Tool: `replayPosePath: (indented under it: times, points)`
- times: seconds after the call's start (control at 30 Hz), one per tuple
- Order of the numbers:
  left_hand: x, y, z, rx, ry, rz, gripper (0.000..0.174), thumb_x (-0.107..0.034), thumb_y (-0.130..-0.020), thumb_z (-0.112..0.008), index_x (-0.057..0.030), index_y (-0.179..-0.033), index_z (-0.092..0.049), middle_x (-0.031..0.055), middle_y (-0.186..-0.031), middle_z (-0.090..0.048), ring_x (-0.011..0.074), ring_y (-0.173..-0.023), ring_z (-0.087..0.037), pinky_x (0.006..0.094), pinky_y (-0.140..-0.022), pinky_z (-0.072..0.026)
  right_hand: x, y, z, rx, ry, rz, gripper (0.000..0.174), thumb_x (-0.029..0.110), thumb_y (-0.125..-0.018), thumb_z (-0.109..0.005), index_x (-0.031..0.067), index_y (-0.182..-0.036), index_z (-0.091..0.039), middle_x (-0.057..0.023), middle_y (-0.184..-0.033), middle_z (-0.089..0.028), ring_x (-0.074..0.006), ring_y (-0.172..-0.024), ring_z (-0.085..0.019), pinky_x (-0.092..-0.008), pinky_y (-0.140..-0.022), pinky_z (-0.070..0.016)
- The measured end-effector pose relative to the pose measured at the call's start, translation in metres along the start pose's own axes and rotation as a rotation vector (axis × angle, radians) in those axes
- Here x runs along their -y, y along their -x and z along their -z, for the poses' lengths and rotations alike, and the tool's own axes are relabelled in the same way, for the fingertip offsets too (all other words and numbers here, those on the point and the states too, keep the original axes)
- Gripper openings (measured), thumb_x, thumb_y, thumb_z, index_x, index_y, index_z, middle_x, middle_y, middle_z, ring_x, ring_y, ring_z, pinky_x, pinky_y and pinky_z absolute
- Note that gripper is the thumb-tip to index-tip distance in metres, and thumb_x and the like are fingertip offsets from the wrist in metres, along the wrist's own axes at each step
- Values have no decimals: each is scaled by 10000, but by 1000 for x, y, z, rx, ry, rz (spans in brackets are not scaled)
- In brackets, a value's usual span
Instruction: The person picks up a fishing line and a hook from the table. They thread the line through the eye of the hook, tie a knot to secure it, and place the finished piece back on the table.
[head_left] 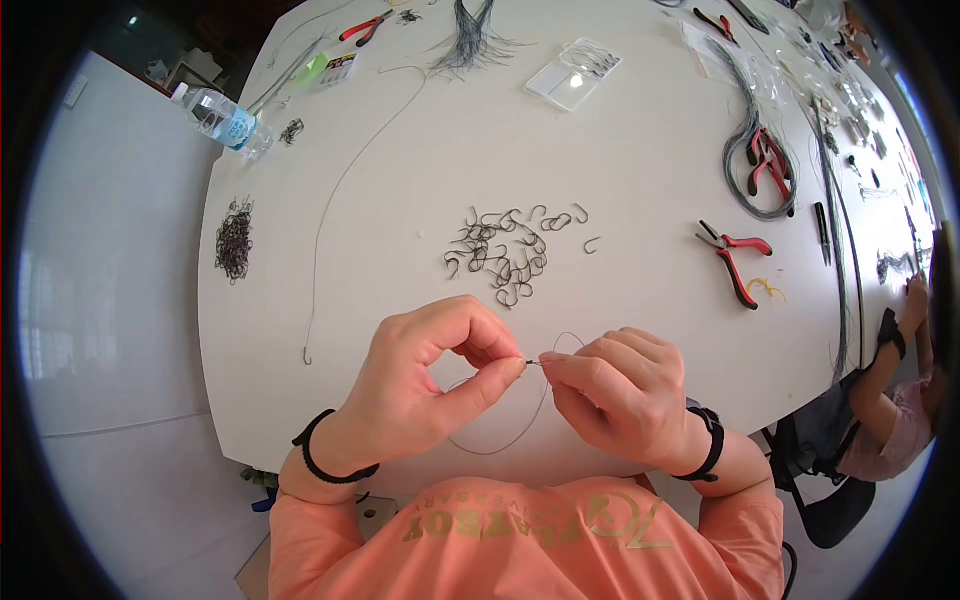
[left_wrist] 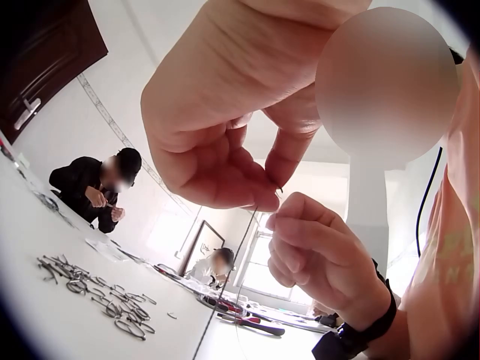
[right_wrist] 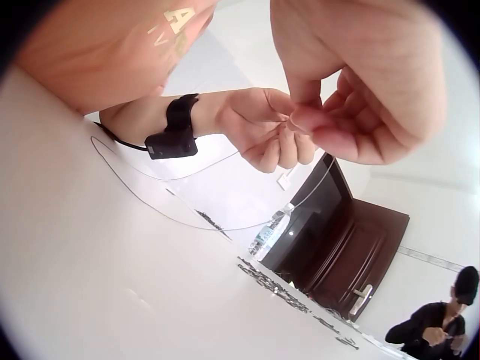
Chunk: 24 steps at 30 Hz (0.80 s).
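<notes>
In the head view the left hand (head_left: 425, 375) pinches a small dark hook end (head_left: 531, 362) between thumb and index finger. Close to its right, the right hand (head_left: 625, 395) pinches a thin line (head_left: 545, 363) at the same spot. A loop of that line (head_left: 500, 448) hangs below and between the hands. In the left wrist view a tiny tip (left_wrist: 280, 190) shows at the left hand's fingertips, the right hand (left_wrist: 322, 255) nearly touching them. The right wrist view shows the line (right_wrist: 180, 223) curving under both hands; the fingers hide most of the hook.
Loose hooks (head_left: 500, 250) lie in a pile beyond the hands, with a darker pile (head_left: 234, 240) at left. A long line with a hook (head_left: 318, 230), a bottle (head_left: 225, 120), a clear box (head_left: 575, 75) and red pliers (head_left: 738, 265) lie around. Another person sits at right.
</notes>
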<state>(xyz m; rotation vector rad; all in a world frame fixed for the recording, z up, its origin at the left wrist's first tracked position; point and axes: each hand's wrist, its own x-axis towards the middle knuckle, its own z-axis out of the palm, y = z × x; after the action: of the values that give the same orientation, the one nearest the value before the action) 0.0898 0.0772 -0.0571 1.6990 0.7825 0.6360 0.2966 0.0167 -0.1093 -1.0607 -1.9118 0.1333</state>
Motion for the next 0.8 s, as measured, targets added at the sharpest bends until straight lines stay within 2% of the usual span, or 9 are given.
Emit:
replayPosePath:
  times: [0.07, 0.17, 0.4, 0.5, 0.63, 0.7, 0.77, 0.8]
  points:
    - [0, 1, -3, -22, 103, 48, 75, 62, -891, -625, -8, -865, -620, 76, -854, -674, 160, -786, -691, 282, -707, -558, 0, 1, -1, -13, 26, 25, 249, 2, -702, -730, 67, -937, -681, 12, -622, -492, -130, -482, -466, -279, -430, -345]
    - [0, 0, -4, -14, 62, 36, 74, 70, -903, -611, 2, -875, -616, 82, -848, -677, 173, -773, -716, 281, -689, -581, 0, 4, -2, -2, 89, 71, 268, 8, -698, -722, 54, -960, -687, 18, -626, -481, -113, -486, -455, -264, -430, -336]
    - [0, 1, -7, -44, 12, 22, 71, 67, -892, -632, -1, -875, -626, 70, -813, -688, 154, -756, -711, 267, -670, -565, 2, 5, -3, -6, 135, 151, 310, 8, -689, -704, 37, -998, -694, 27, -661, -475, -96, -504, -441, -249, -438, -332]
    - [3, 1, -9, -63, -86, -10, 81, 71, -871, -660, -6, -865, -637, 62, -802, -689, 135, -732, -692, 253, -663, -552, 4, 2, 2, 12, 143, 167, 325, 25, -666, -694, 42, -991, -695, 24, -667, -462, -99, -515, -438, -248, -449, -336]
    - [6, 2, -11, -83, -283, -142, 126, 87, -816, -708, -10, -856, -638, 63, -792, -680, 139, -687, -664, 252, -620, -520, 5, -2, 9, 14, 179, 194, 335, 55, -636, -682, 55, -971, -689, 19, -679, -442, -105, -535, -436, -249, -475, -341]
    - [6, 2, -11, -74, -352, -182, 145, 92, -800, -719, -12, -859, -637, 67, -787, -676, 148, -675, -658, 256, -602, -509, 6, -4, 10, 4, 173, 181, 342, 14, -618, -711, 74, -954, -699, 25, -655, -414, -121, -519, -411, -263, -475, -334]
    - [7, 1, -13, -84, -426, -253, 167, 35, -780, -754, -59, -834, -626, 38, -732, -631, 179, -609, -641, 278, -504, -480, 6, -6, 12, -7, 168, 167, 360, -26, -599, -740, 92, -937, -709, 31, -631, -385, -137, -503, -386, -278, -474, -327]
    - [7, 1, -13, -80, -426, -253, 167, 35, -780, -754, -59, -834, -626, 38, -732, -631, 179, -609, -641, 278, -504, -480, 4, -7, 14, 5, 172, 185, 330, 17, -621, -713, 84, -943, -696, 23, -660, -409, -123, -527, -415, -266, -480, -332]
